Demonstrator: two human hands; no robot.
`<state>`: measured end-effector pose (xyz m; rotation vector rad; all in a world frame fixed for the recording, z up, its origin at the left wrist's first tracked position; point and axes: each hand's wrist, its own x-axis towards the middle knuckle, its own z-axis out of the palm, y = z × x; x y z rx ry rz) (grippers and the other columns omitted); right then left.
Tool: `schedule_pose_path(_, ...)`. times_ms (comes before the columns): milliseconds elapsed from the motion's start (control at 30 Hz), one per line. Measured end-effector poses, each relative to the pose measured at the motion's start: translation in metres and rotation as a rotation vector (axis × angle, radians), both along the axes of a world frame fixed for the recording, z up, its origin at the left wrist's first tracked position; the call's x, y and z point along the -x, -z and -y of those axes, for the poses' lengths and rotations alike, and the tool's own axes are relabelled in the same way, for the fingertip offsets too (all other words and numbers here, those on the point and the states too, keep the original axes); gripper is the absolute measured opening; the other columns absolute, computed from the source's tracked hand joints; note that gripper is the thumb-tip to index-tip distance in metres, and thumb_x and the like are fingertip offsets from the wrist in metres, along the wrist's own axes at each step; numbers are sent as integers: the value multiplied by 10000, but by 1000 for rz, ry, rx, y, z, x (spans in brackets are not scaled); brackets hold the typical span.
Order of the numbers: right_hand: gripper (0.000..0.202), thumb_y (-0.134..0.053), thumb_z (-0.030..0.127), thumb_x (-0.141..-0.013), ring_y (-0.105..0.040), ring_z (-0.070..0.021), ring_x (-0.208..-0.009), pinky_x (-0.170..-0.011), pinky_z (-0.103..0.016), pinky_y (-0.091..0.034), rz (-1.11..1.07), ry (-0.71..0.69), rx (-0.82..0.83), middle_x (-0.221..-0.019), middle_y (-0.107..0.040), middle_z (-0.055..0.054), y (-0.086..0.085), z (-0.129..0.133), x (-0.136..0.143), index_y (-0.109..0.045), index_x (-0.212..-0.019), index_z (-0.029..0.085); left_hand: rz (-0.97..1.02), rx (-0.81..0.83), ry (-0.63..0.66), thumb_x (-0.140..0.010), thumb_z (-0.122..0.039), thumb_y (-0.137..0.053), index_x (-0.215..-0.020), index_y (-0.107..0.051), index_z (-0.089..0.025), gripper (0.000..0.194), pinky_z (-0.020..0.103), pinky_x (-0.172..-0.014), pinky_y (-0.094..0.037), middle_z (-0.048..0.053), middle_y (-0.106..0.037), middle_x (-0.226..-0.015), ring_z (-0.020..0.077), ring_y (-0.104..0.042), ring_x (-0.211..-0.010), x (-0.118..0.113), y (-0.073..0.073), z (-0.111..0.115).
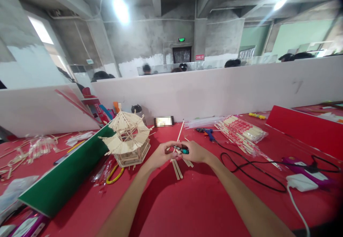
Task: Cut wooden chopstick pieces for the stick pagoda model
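Note:
My right hand (197, 152) is closed around a small tool with a teal and black handle (184, 151), which looks like pliers. Its tip points left, toward my left hand (162, 155). Between thumb and fingers, that hand pinches a thin wooden stick (180, 130) that slants up and away; its lower end is hidden by the fingers. Both hands almost meet above the red table (171, 208). Below them lie several short wooden sticks (177, 170). Left of my hands stands a pavilion model (128, 135) built of wooden sticks, with a tiered roof.
A blue glue gun (209, 134) lies behind my right hand, its black cable looping rightward. Bagged sticks (243, 131) lie beyond. A green board (69, 172) and yellow-handled scissors (115, 175) are left. A white charger (301, 182) sits right. White partitions (214, 90) close off the back.

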<state>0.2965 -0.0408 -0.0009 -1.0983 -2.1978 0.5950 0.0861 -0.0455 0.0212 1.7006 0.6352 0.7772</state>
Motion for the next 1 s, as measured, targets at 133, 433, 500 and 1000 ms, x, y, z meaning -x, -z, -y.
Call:
schedule_pose_path(133,299,-640,264,-752,-592,-163,-772,-673,-241,-429,-84,-121,99,-889,-682,-37,-3,-2,-8,-641,-1024,139,5,-23,-23,-773,-366,-721,-1187,-642,-201,453,409,-936,-498,139,-629,-1222,252,-657,-1029,-2,-2,1)
schedule_pose_path(433,319,-614,455,-816,-498,-137,-657,-584,-217,-327,-17,-64,112,-711,-610,12,-3,-6,-11,-702,-862,153,72,37,-78,-749,-334,-745,-1192,-637,-203,475,411,-920,-506,130,-636,-1203,252,-657,-1017,-1,6,-4)
schedule_pose_path(500,357,-582,492,-838,-457,-125,-626,-570,-215,-304,9,-63,110,-665,-557,21,-2,-7,-12,-684,-818,151,88,33,-78,-762,-320,-735,-1185,-645,-202,448,395,-915,-505,128,-640,-1189,239,-649,-1015,0,5,-4)
schedule_pose_path(1000,475,-500,588,-877,-419,-117,-643,-595,-217,-312,17,-151,138,-673,-482,27,-4,-12,-18,-665,-813,147,95,69,-81,-757,-295,-739,-1234,-620,-207,500,364,-883,-524,120,-597,-1237,211,-625,-1010,-5,4,1)
